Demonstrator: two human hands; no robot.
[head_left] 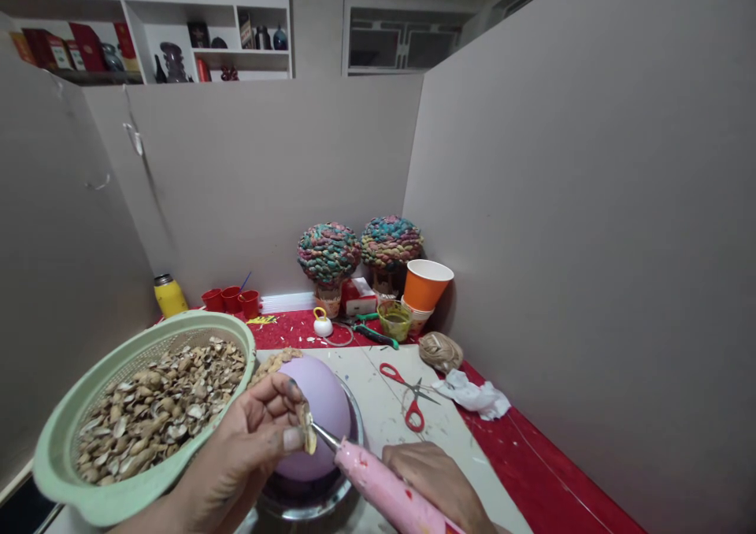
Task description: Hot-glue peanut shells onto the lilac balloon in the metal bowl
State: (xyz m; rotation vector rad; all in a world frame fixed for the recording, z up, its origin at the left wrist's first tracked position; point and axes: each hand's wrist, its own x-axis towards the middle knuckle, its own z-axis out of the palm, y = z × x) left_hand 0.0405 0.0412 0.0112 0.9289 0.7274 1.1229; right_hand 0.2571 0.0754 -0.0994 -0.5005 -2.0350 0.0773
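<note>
My left hand pinches a peanut shell between thumb and fingers. Its hollow side is turned toward the metal nozzle of a pink glue gun, and the tip is at the shell. My right hand is closed round the glue gun; the fingers on its far side are hidden. Behind both hands a lilac balloon sits in a shiny metal bowl. Peanut shells cover the balloon's far left side. Left of my left hand, a green colander holds many loose shells.
Red-handled scissors lie open on the pale board, near a ball of twine and a crumpled white tissue. Farther back stand two colourful shell-covered trees, an orange paper cup, red cups and a yellow bottle. Grey partitions enclose the table.
</note>
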